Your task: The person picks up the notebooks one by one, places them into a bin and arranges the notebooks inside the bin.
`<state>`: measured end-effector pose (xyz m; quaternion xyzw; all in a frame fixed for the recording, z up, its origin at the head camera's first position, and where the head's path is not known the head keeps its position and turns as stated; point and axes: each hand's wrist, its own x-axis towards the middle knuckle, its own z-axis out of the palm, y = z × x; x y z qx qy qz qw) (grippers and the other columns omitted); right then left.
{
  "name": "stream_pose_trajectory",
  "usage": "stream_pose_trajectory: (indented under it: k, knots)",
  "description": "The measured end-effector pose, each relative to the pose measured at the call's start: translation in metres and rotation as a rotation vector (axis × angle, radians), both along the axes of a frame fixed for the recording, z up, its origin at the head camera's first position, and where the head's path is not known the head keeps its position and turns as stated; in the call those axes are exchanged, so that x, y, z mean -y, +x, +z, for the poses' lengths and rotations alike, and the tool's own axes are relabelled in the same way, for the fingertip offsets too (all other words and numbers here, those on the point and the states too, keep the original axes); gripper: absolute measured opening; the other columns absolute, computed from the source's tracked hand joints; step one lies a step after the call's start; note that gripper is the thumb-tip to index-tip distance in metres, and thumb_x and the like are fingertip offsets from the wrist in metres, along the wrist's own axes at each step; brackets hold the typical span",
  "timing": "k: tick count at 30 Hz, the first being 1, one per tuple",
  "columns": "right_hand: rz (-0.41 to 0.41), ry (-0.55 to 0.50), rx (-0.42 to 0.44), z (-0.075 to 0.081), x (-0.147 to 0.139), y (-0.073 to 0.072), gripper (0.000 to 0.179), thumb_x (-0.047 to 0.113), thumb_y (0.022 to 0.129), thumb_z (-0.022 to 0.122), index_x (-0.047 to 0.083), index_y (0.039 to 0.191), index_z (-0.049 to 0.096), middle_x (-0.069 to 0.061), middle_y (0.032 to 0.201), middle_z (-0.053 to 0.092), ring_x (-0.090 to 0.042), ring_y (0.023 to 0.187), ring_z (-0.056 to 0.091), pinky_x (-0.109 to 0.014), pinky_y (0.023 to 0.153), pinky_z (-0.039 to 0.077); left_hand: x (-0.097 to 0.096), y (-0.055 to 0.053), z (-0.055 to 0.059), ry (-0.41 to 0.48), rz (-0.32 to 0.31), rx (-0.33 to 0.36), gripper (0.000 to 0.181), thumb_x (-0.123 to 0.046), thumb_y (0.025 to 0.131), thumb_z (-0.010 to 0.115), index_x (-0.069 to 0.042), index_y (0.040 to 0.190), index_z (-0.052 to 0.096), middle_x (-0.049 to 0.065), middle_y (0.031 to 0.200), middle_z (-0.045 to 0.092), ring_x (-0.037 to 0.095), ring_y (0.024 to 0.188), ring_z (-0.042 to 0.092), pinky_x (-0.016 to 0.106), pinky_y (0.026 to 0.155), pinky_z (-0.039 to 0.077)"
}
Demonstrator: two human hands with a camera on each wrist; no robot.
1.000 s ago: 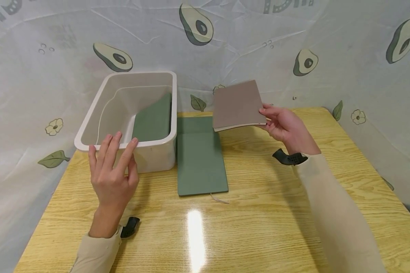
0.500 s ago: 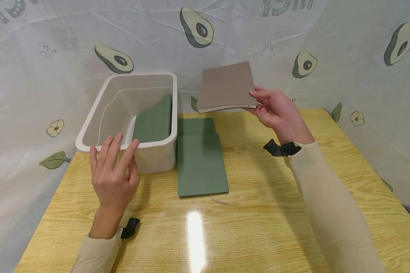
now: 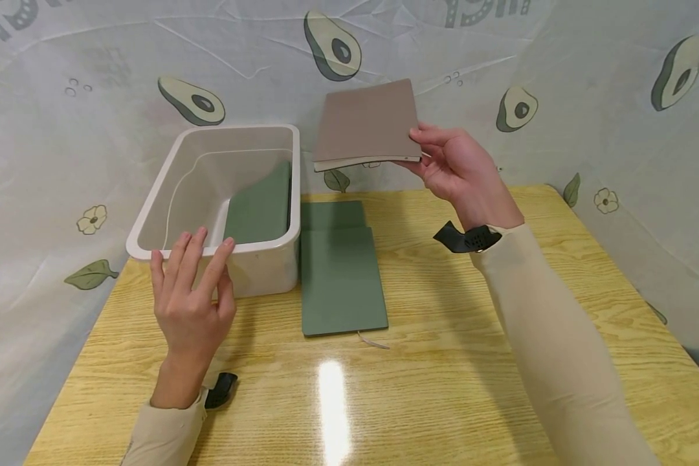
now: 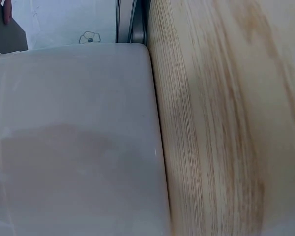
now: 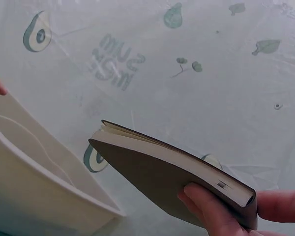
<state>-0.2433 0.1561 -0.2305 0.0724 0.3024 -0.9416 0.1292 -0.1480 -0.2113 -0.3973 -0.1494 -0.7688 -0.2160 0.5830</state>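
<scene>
My right hand (image 3: pixel 457 162) pinches a brown soft-cover notebook (image 3: pixel 369 123) by its right edge, thumb on the top cover and fingers beneath. The notebook hangs in the air behind the table, right of the bin; its page edges show in the right wrist view, where the notebook (image 5: pixel 157 172) is slightly bent. My left hand (image 3: pixel 192 310) rests its fingertips on the front rim of the off-white plastic bin (image 3: pixel 262 268), fingers spread. Inside the bin a green notebook (image 3: pixel 259 207) leans against the right wall. The left wrist view shows the bin's outer side (image 4: pixel 78 137) and no left fingers.
Green notebooks (image 3: pixel 343 278) lie overlapping on the wooden table (image 3: pixel 443 388), right beside the bin, with a ribbon (image 3: pixel 374 341) sticking out in front. A pale curtain (image 3: pixel 419 39) printed with avocados hangs behind the table.
My right hand has raised the brown notebook and carried it left, toward the bin. The left hand stays on the bin's rim.
</scene>
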Motion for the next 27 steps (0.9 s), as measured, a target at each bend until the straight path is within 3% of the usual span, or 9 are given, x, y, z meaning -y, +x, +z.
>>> stream_pose_trajectory:
  k: [4,10,18,22,27]
  knots:
    - [-0.012,0.018,-0.008,0.002,0.006,0.000,0.048,-0.013,0.100,0.055,0.003,0.145,0.059,-0.014,0.129,0.073,-0.029,0.110,0.075,-0.048,0.123,0.038,0.000,0.000,0.000,-0.005,0.002,0.014,0.033,-0.007,0.097,0.062,-0.016,0.124,0.079,0.018,0.136,0.073,0.041,0.132,0.065,0.065,0.124,0.035]
    - [-0.006,0.036,-0.037,-0.001,0.020,-0.001,0.045,-0.011,0.102,0.054,0.002,0.145,0.060,-0.014,0.124,0.073,-0.029,0.112,0.073,-0.049,0.123,0.037,-0.001,0.001,0.001,0.004,0.004,-0.005,0.032,-0.005,0.096,0.063,-0.015,0.121,0.080,0.018,0.134,0.074,0.040,0.130,0.066,0.064,0.123,0.035]
    - [0.039,0.087,-0.070,-0.010,0.045,0.000,0.043,-0.006,0.105,0.051,0.004,0.146,0.059,-0.011,0.115,0.072,-0.026,0.102,0.073,-0.049,0.124,0.037,-0.002,0.002,0.002,0.012,0.001,-0.027,0.032,-0.004,0.095,0.063,-0.015,0.119,0.081,0.018,0.133,0.075,0.040,0.130,0.066,0.063,0.123,0.035]
    - [0.047,0.130,-0.074,-0.014,0.061,-0.001,0.044,-0.004,0.107,0.049,0.004,0.149,0.055,-0.010,0.116,0.067,-0.026,0.115,0.068,-0.050,0.124,0.037,-0.001,0.001,0.001,0.008,-0.001,-0.017,0.032,-0.006,0.096,0.063,-0.015,0.121,0.080,0.018,0.134,0.074,0.040,0.131,0.066,0.064,0.123,0.035]
    - [0.077,0.193,-0.083,-0.020,0.084,-0.004,0.046,-0.003,0.108,0.048,0.003,0.154,0.051,-0.009,0.115,0.064,-0.033,0.144,0.055,-0.051,0.124,0.037,-0.001,0.000,0.001,0.007,-0.003,-0.007,0.032,-0.007,0.096,0.063,-0.015,0.122,0.080,0.018,0.135,0.074,0.041,0.131,0.065,0.065,0.123,0.035]
